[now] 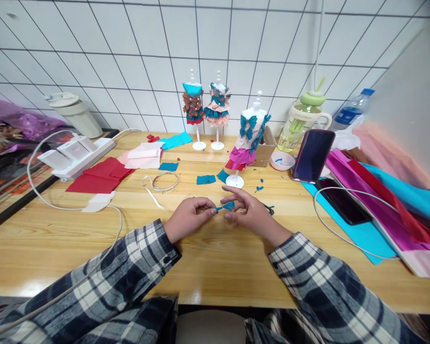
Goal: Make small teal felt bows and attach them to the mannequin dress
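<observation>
My left hand (pixel 190 216) and my right hand (pixel 249 212) meet over the middle of the wooden table (pixel 208 258). Both pinch a small teal paper piece (pixel 228 206) between their fingertips. The left hand's fingers are curled; the right hand's other fingers are spread above the piece. Just behind them stands a small white mannequin (pixel 246 143) in a white top with a teal bow and a pink and red paper skirt. Two more dressed mannequins (pixel 205 110) stand further back near the tiled wall.
Teal paper scraps (pixel 206 179), a white ribbon (pixel 161 184), red sheets (pixel 100 175) and a white power strip (pixel 75 155) lie to the left. A propped phone (pixel 313 155), a second phone (pixel 340 200), a green-lidded bottle (pixel 303 122) and stacked coloured paper (pixel 383 205) lie on the right.
</observation>
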Demonstrator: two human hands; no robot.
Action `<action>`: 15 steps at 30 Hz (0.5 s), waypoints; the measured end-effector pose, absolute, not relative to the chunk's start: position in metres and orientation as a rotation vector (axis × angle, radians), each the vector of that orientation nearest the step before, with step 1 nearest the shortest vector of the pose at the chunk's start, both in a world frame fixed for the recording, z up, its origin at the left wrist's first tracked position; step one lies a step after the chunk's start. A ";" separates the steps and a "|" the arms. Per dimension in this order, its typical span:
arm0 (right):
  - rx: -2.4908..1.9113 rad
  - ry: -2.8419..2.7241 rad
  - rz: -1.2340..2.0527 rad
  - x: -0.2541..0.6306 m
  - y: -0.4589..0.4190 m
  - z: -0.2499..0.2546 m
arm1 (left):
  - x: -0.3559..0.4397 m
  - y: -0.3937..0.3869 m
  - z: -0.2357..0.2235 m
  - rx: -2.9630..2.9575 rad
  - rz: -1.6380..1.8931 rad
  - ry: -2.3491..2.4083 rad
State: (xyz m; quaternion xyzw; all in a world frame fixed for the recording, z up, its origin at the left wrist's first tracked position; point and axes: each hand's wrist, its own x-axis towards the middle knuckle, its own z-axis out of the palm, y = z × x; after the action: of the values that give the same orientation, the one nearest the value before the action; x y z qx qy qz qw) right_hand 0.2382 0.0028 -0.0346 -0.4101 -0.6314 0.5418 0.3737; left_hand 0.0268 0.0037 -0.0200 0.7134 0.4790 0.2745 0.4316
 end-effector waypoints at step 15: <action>-1.093 -1.870 0.861 0.229 -0.004 -0.030 | 0.028 0.004 -0.015 1.970 0.741 1.059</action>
State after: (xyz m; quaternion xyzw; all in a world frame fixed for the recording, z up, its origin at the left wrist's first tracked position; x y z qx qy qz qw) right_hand 0.2286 -0.0041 -0.0303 -0.4310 -0.7371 0.3394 0.3945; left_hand 0.0278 0.0041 -0.0147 0.7725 0.4154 0.2905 0.3826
